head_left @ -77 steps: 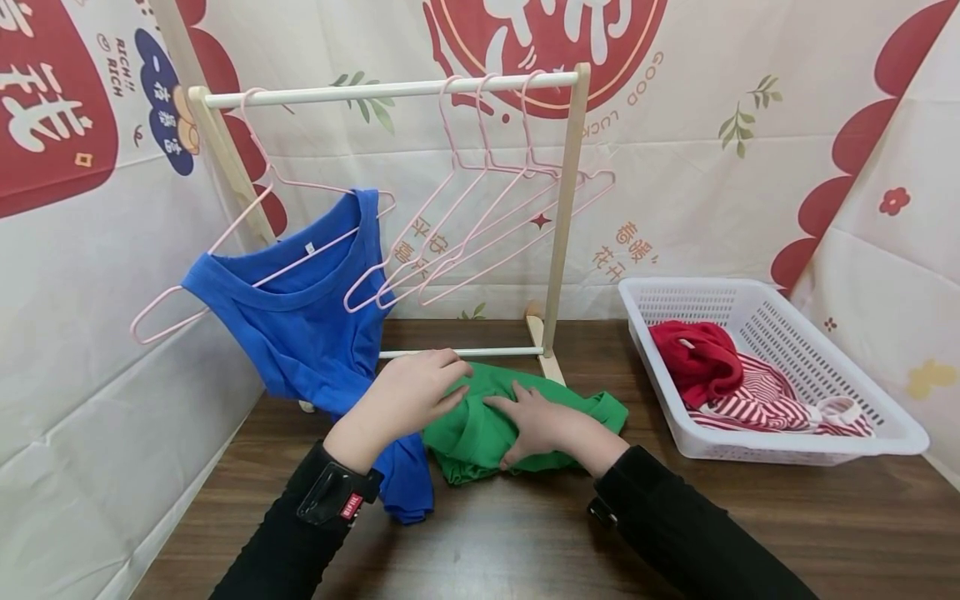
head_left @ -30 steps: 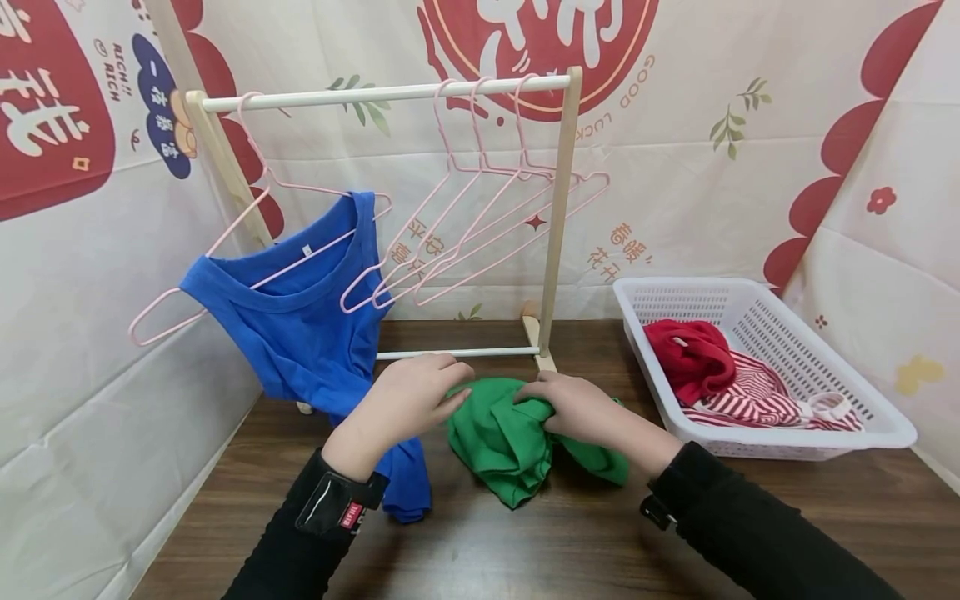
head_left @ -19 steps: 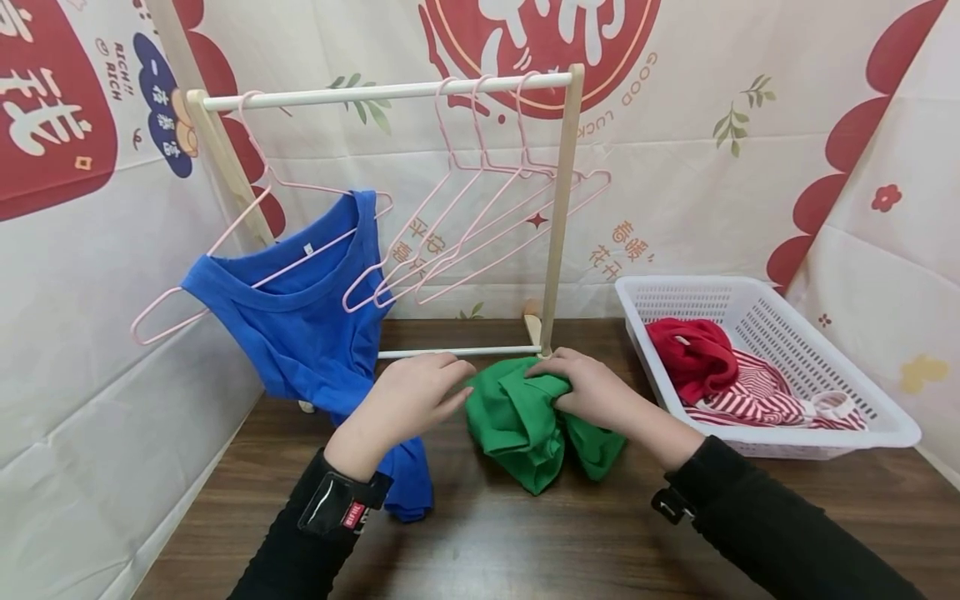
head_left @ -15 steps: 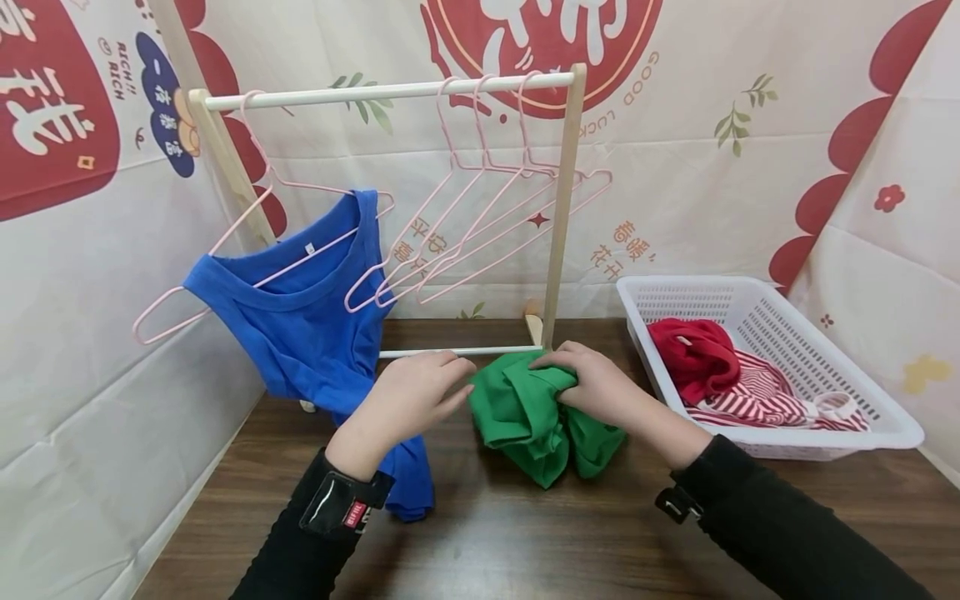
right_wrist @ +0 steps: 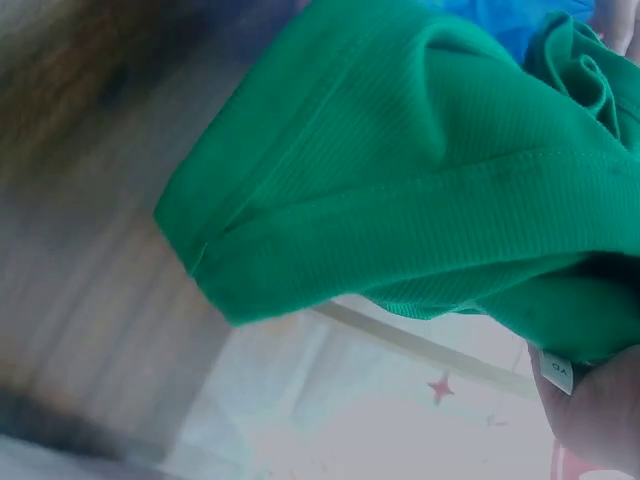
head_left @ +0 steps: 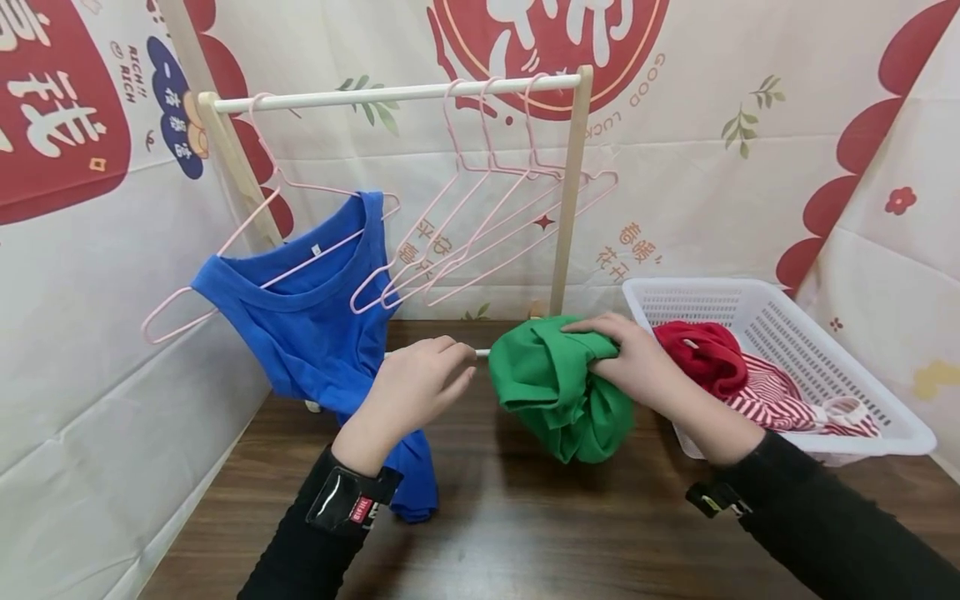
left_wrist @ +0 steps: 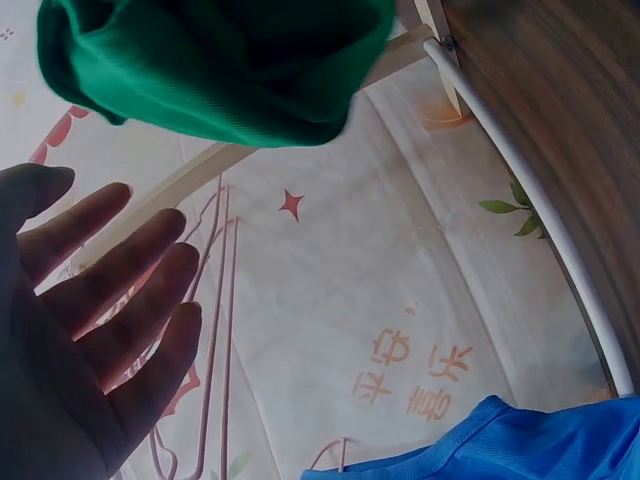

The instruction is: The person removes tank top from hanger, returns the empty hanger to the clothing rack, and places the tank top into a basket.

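The green top [head_left: 558, 392] hangs bunched over the table [head_left: 525, 525] in the right hand [head_left: 641, 362], which grips it beside a small label [right_wrist: 556, 372] — likely light, soft and floppy, so best held by a seamed edge [right_wrist: 420, 225] — while the left hand [head_left: 412, 387], fingers relaxed, holds nothing.

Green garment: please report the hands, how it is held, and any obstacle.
Right hand grips green garment, bunched, apparently off the table. Left hand holds nothing. No obstacle seen between left hand and garment.
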`<state>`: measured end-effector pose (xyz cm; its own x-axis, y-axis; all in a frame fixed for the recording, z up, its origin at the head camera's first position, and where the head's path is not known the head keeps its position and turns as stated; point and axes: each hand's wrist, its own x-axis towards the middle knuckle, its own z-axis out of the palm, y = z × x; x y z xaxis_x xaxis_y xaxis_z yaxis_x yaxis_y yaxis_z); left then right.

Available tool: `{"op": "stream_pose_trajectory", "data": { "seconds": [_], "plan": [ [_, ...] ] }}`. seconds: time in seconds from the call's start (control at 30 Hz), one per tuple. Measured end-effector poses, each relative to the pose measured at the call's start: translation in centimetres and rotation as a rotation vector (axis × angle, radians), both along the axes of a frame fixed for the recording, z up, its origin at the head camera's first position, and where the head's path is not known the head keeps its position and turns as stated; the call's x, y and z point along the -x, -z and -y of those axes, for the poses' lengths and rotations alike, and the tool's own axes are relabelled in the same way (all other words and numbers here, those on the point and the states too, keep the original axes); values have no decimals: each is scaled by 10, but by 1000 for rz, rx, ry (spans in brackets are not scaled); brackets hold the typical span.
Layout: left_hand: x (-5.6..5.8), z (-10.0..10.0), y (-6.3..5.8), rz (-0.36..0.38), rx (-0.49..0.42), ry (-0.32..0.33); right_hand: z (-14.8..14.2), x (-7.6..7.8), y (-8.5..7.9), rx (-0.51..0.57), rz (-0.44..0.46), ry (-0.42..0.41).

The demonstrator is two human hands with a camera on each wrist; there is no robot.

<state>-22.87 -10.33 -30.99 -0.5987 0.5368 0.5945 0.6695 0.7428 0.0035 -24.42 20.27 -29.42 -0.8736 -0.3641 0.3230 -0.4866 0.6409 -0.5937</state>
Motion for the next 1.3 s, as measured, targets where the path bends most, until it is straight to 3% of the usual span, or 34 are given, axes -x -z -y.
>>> {"op": "stream_pose_trajectory", "data": {
  "seconds": [0.27, 0.63, 1.0, 1.3],
  "plan": [
    [1, -8, -1, -17, 4, 26, -21, -14, -34, -14, -19, 61],
    [6, -31, -7, -80, 26, 54, -66, -22, -61, -6, -95, 207],
    [8, -48, -5, -112, 33, 87, -120, -33, -70, -11, -130, 366],
    [8, -63, -6, -97, 83, 75, -158, -21, -62, 27, -34, 478]
  ]
}}
